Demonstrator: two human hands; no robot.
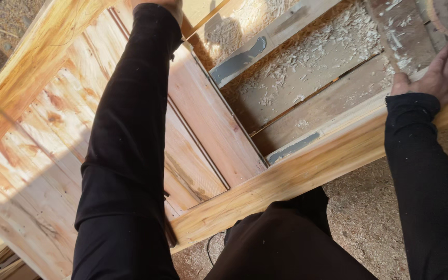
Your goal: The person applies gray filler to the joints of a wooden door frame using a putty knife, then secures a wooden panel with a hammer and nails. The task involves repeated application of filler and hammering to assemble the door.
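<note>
Leaning over a wooden door frame (307,171) with both arms stretched out across it.

Seen from the head camera, the right hand (439,72) lies flat, fingers spread, on the frame's near rail at the upper right, gripping nothing. The left hand (169,6) reaches to the top edge of the picture, mostly cut off, so its grip cannot be told. Reddish panel boards (208,119) fill the frame beneath the left sleeve (130,129); wood shavings (312,57) cover the boards beyond.
</note>
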